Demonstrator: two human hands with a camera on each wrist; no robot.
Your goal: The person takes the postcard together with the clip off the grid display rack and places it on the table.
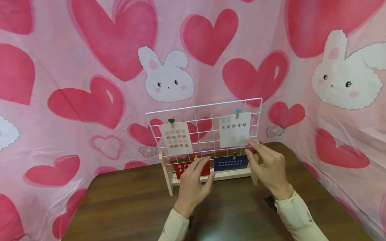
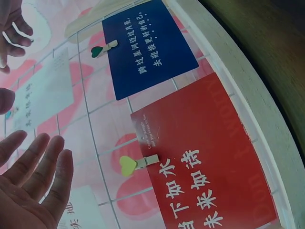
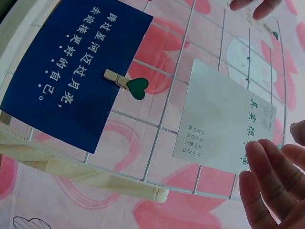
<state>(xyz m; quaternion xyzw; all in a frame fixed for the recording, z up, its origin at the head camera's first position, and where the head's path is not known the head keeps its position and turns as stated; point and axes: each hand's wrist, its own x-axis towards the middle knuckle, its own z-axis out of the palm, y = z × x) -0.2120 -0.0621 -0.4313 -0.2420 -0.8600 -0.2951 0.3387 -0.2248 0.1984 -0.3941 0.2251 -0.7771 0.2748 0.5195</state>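
A white wire grid (image 1: 203,106) stands upright in a wooden base (image 1: 232,174), with cards clipped to it. My left hand (image 1: 194,182) is in front of the red card (image 2: 209,143), its fingers loosely bent and holding nothing. A yellow heart clothespin (image 2: 127,165) pins that card. My right hand (image 1: 271,165), also holding nothing, has its fingertips near the lower right corner of a white card (image 1: 235,135). Under this card hangs a dark blue card (image 3: 71,76) with a green heart clothespin (image 3: 138,88). A light blue heart clothespin (image 1: 238,111) holds the white card's top.
Another white card (image 1: 178,142) hangs at the grid's upper left from a dark green heart clothespin (image 1: 171,121). The rack stands on a brown wooden table (image 1: 126,201). Behind it hangs a pink curtain (image 1: 208,83) with hearts and rabbits.
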